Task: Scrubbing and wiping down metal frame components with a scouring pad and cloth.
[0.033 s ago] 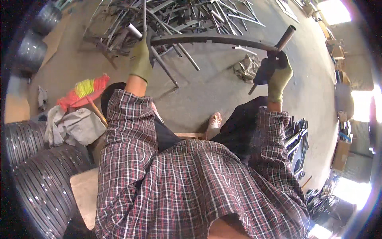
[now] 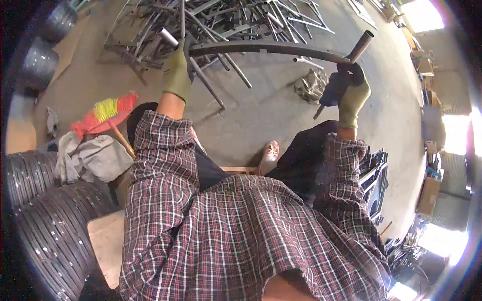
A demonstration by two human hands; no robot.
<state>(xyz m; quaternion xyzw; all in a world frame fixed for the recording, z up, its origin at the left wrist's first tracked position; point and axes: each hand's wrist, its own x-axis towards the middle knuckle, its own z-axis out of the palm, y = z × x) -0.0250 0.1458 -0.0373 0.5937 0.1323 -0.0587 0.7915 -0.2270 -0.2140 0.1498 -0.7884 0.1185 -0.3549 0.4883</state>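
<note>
A dark metal tube frame (image 2: 266,47) is held up before me, its slightly bowed flat bar running between two round tubes. My left hand (image 2: 176,72), in a green glove with dark fingers, is closed around the frame's left end, where a short tube end sticks out. At the right end my right hand (image 2: 348,89), gloved alike, is wrapped round the slanting tube just below the bar. The open tube mouth points up past that hand, and its lower end shows beneath the fingers. The left fingers are partly hidden behind the glove's back.
Beyond the frame lies a heap of metal tube frames (image 2: 231,22). A crumpled plastic bag (image 2: 310,85) is on the floor. To my left are strapped dark coils (image 2: 55,236), a grey cloth (image 2: 100,158) and a red-and-yellow bundle (image 2: 108,113). Black metal parts (image 2: 374,185) stand at my right.
</note>
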